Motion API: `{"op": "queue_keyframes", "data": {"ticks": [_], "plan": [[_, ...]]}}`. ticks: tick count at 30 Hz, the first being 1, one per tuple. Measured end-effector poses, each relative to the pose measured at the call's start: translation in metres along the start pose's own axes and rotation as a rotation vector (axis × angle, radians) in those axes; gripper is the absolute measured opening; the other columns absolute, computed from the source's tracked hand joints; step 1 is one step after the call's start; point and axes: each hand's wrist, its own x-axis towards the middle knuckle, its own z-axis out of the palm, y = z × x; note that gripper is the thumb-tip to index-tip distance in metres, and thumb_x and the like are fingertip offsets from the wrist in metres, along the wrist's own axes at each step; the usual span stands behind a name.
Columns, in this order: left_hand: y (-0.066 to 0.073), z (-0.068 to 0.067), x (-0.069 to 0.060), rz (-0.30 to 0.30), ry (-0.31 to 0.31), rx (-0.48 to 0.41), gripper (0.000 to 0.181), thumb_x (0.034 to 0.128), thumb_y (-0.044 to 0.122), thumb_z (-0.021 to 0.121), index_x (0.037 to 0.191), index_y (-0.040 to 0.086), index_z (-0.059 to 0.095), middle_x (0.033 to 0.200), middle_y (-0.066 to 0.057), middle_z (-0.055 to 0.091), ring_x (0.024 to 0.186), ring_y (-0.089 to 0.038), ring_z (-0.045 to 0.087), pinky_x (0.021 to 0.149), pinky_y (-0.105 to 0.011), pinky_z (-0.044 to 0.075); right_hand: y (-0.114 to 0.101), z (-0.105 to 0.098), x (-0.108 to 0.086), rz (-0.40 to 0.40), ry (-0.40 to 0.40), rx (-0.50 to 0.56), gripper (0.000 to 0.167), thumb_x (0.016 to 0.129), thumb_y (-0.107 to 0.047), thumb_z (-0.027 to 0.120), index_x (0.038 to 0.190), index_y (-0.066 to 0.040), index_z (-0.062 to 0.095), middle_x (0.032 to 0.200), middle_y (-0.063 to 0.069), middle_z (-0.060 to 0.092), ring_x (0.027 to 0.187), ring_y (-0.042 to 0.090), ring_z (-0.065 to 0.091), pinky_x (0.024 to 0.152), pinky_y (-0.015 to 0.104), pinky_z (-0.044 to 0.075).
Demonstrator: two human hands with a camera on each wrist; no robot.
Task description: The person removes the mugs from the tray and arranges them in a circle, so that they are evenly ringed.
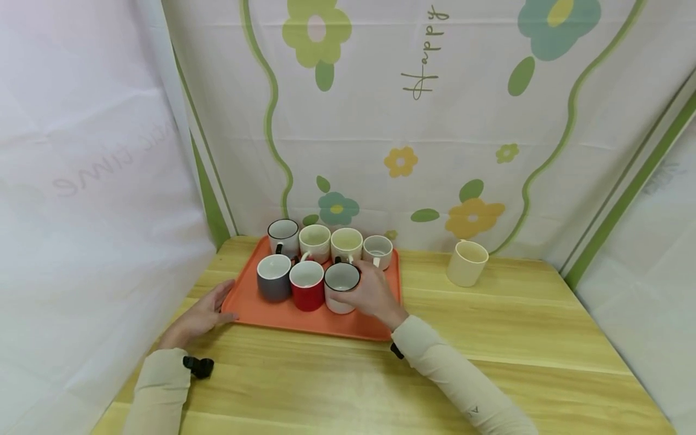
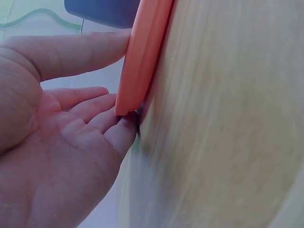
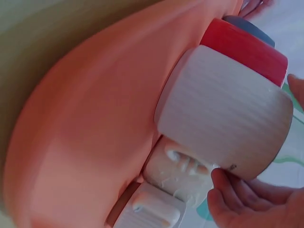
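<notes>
Several mugs stand in two rows on an orange tray (image 1: 255,311). My right hand (image 1: 374,291) grips a white mug with a black rim (image 1: 338,299) at the front row's right end, fingertips at its upper side in the right wrist view. Beside that mug are a red mug (image 1: 308,295) and a grey-blue mug (image 1: 273,284). My left hand (image 1: 200,314) holds the tray's front left corner. In the left wrist view the thumb touches the tray's rim (image 2: 142,61), and the other fingers reach around its outer side.
Behind, the back row has a black-rimmed white mug (image 1: 283,234), two cream mugs (image 1: 314,244) and a smaller whitish mug (image 1: 377,251). A pale yellow mug (image 1: 466,266) stands alone on the wooden table (image 1: 516,326) to the right. A printed curtain (image 1: 370,115) hangs behind the table.
</notes>
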Motion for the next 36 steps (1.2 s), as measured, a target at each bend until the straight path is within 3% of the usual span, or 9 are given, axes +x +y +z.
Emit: {"op": "queue_keyframes", "data": {"ticks": [3, 8, 13, 19, 27, 33, 36], "plan": [[0.000, 0.000, 0.000, 0.004, -0.004, 0.005, 0.101, 0.0982, 0.009, 0.075, 0.166, -0.008, 0.003, 0.173, -0.035, 0.003, 0.159, -0.057, 0.006, 0.124, -0.070, 0.017, -0.002, 0.006, 0.000, 0.053, 0.016, -0.020, 0.062, 0.071, -0.051, 0.097, 0.111, -0.010, 0.071, 0.104, 0.005, 0.075, 0.100, 0.025, 0.068, 0.081, 0.039, 0.057], [0.001, 0.000, 0.000, -0.005, 0.002, 0.010, 0.100, 0.0981, 0.009, 0.075, 0.167, -0.008, 0.003, 0.173, -0.035, 0.004, 0.160, -0.057, 0.007, 0.125, -0.070, 0.018, -0.005, 0.012, 0.002, 0.106, 0.033, -0.021, 0.073, 0.069, -0.051, 0.098, 0.118, -0.005, 0.066, 0.111, 0.009, 0.069, 0.105, 0.027, 0.062, 0.082, 0.040, 0.056], [0.001, 0.001, -0.001, -0.013, 0.003, 0.005, 0.100, 0.0983, 0.006, 0.074, 0.167, -0.008, 0.002, 0.173, -0.034, 0.004, 0.160, -0.057, 0.007, 0.125, -0.070, 0.017, -0.007, 0.013, 0.001, 0.123, 0.052, -0.016, 0.070, 0.070, -0.045, 0.098, 0.116, -0.003, 0.065, 0.112, 0.011, 0.068, 0.103, 0.026, 0.061, 0.081, 0.040, 0.056], [0.001, 0.001, 0.000, -0.015, 0.005, 0.002, 0.100, 0.0981, 0.007, 0.074, 0.167, -0.007, 0.003, 0.174, -0.034, 0.004, 0.160, -0.057, 0.007, 0.126, -0.070, 0.017, -0.008, 0.012, 0.000, 0.099, 0.075, 0.028, 0.061, 0.068, -0.039, 0.099, 0.111, -0.007, 0.070, 0.108, 0.011, 0.071, 0.101, 0.027, 0.063, 0.081, 0.042, 0.056], [0.003, -0.001, -0.003, -0.015, 0.007, 0.005, 0.100, 0.0986, 0.007, 0.074, 0.167, -0.006, 0.003, 0.174, -0.034, 0.004, 0.159, -0.057, 0.007, 0.125, -0.071, 0.017, -0.002, 0.002, -0.007, 0.087, 0.020, 0.051, 0.067, 0.068, -0.038, 0.098, 0.123, -0.011, 0.071, 0.115, 0.006, 0.073, 0.101, 0.025, 0.067, 0.082, 0.039, 0.059], [0.001, 0.000, -0.002, -0.007, 0.006, 0.016, 0.099, 0.0985, 0.007, 0.074, 0.167, -0.007, 0.003, 0.173, -0.034, 0.004, 0.159, -0.058, 0.008, 0.124, -0.071, 0.018, 0.003, -0.019, -0.011, -0.010, -0.053, 0.084, 0.074, 0.069, -0.036, 0.098, 0.132, -0.009, 0.069, 0.123, 0.009, 0.073, 0.107, 0.030, 0.069, 0.085, 0.041, 0.059], [0.001, 0.001, 0.000, -0.004, 0.006, 0.013, 0.100, 0.0982, 0.007, 0.074, 0.167, -0.008, 0.004, 0.173, -0.034, 0.004, 0.159, -0.058, 0.008, 0.124, -0.070, 0.018, 0.007, -0.034, -0.013, -0.056, -0.091, 0.089, 0.075, 0.069, -0.036, 0.098, 0.134, -0.014, 0.069, 0.122, 0.005, 0.075, 0.105, 0.028, 0.071, 0.086, 0.041, 0.061]]}}
